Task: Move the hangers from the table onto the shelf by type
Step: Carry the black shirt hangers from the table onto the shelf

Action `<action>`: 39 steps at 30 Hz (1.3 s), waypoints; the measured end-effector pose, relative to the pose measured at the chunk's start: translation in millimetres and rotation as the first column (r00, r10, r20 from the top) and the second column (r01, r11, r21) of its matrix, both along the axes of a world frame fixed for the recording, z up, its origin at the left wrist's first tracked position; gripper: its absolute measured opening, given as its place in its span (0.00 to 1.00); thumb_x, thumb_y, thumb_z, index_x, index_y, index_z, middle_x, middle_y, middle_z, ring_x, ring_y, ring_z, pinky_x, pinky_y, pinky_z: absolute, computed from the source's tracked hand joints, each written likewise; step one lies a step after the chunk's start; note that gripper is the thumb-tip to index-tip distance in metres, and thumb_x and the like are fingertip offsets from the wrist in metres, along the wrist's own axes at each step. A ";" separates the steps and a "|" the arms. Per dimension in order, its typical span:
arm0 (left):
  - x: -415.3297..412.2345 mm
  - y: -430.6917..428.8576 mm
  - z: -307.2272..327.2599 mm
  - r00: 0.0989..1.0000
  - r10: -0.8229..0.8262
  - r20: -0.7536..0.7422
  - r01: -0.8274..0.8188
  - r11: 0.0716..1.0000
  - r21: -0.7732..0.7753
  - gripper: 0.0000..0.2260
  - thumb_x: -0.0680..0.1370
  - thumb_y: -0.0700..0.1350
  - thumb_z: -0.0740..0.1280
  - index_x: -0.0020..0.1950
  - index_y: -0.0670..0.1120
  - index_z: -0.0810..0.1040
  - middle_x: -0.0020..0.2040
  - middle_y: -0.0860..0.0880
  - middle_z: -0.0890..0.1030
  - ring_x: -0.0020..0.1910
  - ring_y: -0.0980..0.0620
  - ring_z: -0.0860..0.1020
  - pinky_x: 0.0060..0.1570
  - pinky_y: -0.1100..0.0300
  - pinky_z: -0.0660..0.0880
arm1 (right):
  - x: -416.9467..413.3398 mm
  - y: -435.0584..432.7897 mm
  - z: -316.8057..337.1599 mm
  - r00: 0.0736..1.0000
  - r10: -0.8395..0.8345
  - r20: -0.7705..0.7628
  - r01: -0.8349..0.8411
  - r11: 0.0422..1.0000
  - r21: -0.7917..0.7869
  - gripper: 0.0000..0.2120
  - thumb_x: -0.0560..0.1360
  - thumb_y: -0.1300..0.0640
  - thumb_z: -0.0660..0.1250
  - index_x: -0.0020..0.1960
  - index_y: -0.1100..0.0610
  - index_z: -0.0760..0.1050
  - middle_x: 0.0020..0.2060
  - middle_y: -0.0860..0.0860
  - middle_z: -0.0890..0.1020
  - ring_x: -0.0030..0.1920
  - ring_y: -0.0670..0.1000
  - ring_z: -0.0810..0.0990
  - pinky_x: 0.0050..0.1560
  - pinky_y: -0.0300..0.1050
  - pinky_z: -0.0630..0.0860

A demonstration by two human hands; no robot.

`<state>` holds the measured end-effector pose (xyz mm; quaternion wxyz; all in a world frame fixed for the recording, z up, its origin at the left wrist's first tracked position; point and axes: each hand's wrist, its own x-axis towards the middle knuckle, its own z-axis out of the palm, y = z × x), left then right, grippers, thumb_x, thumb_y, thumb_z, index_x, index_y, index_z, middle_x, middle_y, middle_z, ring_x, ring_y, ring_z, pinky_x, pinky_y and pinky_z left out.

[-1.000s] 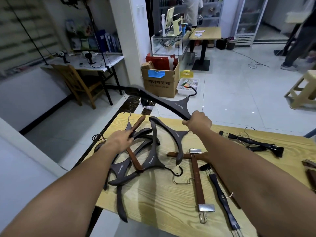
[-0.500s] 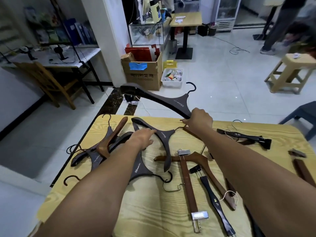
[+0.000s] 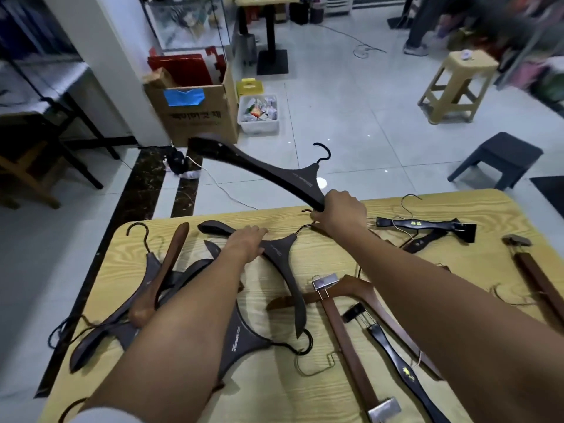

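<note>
My right hand grips one arm of a dark wide-shouldered hanger, holding it in the air beyond the far edge of the wooden table. My left hand lies with fairly straight fingers on a second dark hanger flat on the table. More dark hangers are piled at the left with a brown wooden hanger across them. A brown clip hanger and black clip hangers lie to the right. No shelf is in view.
Past the table stand a cardboard box, a white bin, a beige stool and a grey stool. A person's legs show at the back. Cables trail on the floor.
My left hand left the pile at the left and moved right onto the dark hanger mid-table. My right hand still holds the raised hanger. The view tilted down.
</note>
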<state>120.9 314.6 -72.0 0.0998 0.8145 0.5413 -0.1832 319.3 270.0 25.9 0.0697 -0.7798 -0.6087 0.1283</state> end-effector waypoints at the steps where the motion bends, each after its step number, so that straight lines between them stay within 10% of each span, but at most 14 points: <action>1: 0.2 5.8 -5.0 1.000 -0.014 -0.016 0.014 1.000 -0.004 0.25 0.80 0.47 0.61 0.75 0.46 0.59 0.70 0.44 0.68 0.69 0.44 0.65 0.67 0.52 0.65 | -2.1 3.5 -5.1 1.000 0.004 0.011 -0.004 1.000 -0.005 0.11 0.75 0.51 0.66 0.50 0.58 0.74 0.39 0.53 0.74 0.38 0.56 0.72 0.38 0.43 0.66; 18: 7.7 48.1 -57.4 0.958 -0.110 -0.267 0.127 0.991 0.050 0.20 0.78 0.40 0.62 0.70 0.47 0.66 0.68 0.45 0.69 0.69 0.46 0.66 0.66 0.54 0.63 | -15.0 32.4 -48.8 1.000 0.010 -0.022 -0.011 0.999 -0.052 0.11 0.74 0.50 0.66 0.49 0.57 0.77 0.38 0.53 0.74 0.37 0.57 0.74 0.33 0.42 0.64; 30: 8.4 50.9 -9.0 0.994 -0.099 -0.054 0.095 0.993 -0.062 0.16 0.78 0.54 0.65 0.58 0.45 0.70 0.56 0.47 0.79 0.58 0.45 0.75 0.65 0.50 0.59 | 22.2 17.4 -23.0 0.997 -0.051 -0.050 0.050 0.999 -0.017 0.12 0.74 0.50 0.66 0.50 0.58 0.77 0.42 0.55 0.79 0.43 0.58 0.78 0.39 0.44 0.68; 39: -11.2 17.8 62.9 0.998 -0.044 -0.035 0.049 0.985 0.165 0.12 0.78 0.50 0.63 0.58 0.47 0.71 0.57 0.48 0.78 0.58 0.45 0.76 0.56 0.51 0.70 | 29.5 -2.9 31.2 0.998 -0.001 -0.068 0.006 0.997 0.072 0.09 0.73 0.51 0.65 0.44 0.57 0.74 0.31 0.50 0.71 0.36 0.57 0.73 0.35 0.42 0.65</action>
